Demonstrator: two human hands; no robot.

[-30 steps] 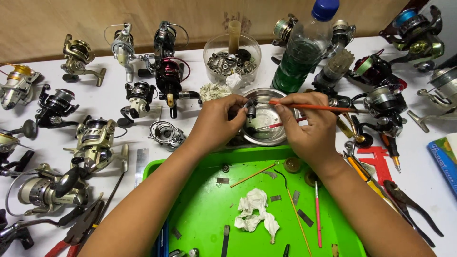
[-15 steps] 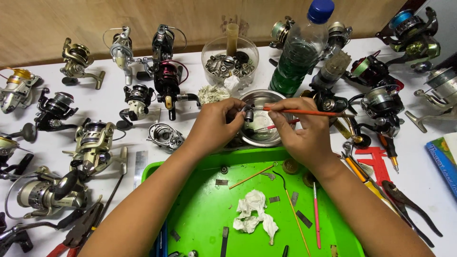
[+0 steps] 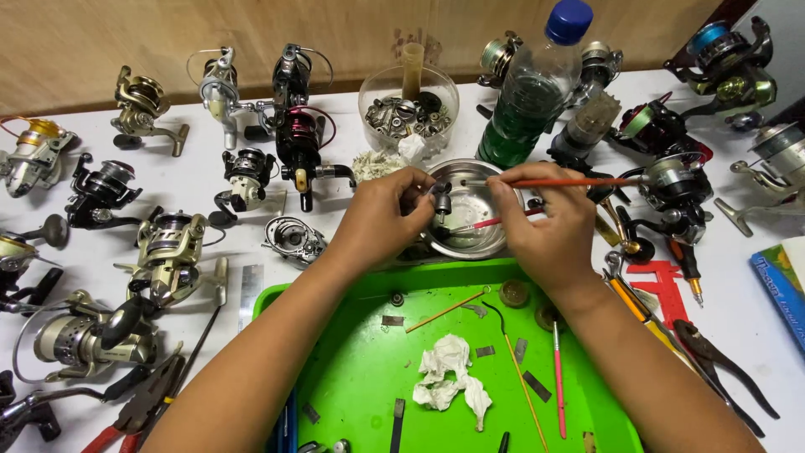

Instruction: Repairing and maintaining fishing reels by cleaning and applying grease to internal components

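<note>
My left hand [image 3: 381, 220] pinches a small dark metal reel part [image 3: 441, 200] over a round steel bowl [image 3: 470, 239]. My right hand [image 3: 543, 231] holds a thin orange-handled brush [image 3: 579, 181], its tip pointing left at the part. A second red-handled tool [image 3: 503, 220] lies across the bowl under my right fingers. Both hands hover just beyond the far edge of a bright green tray [image 3: 352, 369].
Many fishing reels [image 3: 172, 252] cover the white table at left, back and right. A clear bowl of metal parts [image 3: 408, 107] and a green bottle with blue cap [image 3: 528, 92] stand behind. Crumpled tissue [image 3: 449, 382], thin sticks and small parts lie in the tray. Pliers [image 3: 721, 365] lie right.
Both hands have stayed over the steel bowl; the brush has shifted slightly and the left fingers have turned the small part a little.
</note>
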